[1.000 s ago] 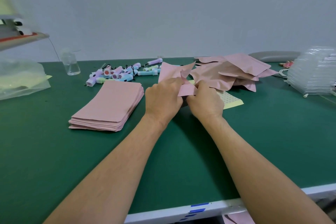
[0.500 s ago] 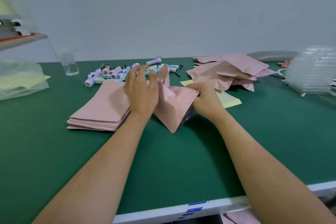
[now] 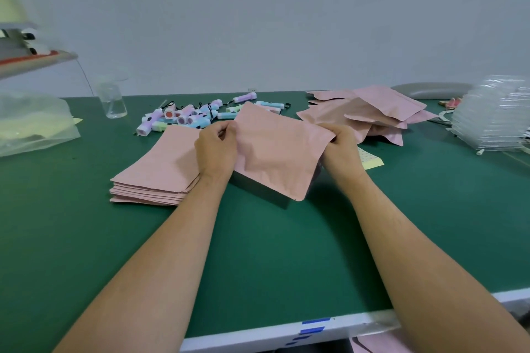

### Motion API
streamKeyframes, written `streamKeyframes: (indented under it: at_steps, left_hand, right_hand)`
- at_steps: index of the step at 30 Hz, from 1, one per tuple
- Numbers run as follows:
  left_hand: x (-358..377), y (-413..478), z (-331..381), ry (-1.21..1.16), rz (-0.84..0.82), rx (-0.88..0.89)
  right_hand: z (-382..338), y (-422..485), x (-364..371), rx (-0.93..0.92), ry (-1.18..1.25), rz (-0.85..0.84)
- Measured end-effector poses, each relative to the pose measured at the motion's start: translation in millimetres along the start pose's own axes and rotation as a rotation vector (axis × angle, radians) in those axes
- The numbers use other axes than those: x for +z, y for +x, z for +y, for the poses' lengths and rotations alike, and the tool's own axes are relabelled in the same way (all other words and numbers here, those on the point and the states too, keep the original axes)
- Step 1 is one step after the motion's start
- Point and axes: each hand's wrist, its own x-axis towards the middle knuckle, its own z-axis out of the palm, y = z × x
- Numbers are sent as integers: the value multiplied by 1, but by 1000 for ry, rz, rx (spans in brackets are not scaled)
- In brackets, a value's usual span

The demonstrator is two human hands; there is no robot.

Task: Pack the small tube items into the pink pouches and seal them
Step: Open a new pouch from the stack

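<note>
Flat pouch stack (image 3: 160, 169) sits left of centre on the green table (image 3: 258, 252), with the tube items (image 3: 198, 116) heaped just beyond it. Left hand (image 3: 216, 149) pinches the left edge of one pink pouch (image 3: 278, 152) and right hand (image 3: 341, 149) pinches its right corner, pouch lifted between them (contents not visible). Puffy pouch pile (image 3: 370, 112) lies far right.

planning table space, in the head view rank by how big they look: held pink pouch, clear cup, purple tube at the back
1. held pink pouch
2. clear cup
3. purple tube
The pouch is nearest, which inflates its lead.
</note>
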Motion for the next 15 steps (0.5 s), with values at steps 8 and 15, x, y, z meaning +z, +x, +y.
streamKeyframes:
  at_steps: [8,15]
  left_hand:
    - [0,-5,3,-58,77,-52]
    - [1,-23,29,287,85,409]
  right_hand:
    - [9,4,2,305,-27,-133]
    - [10,6,8,284,-85,40]
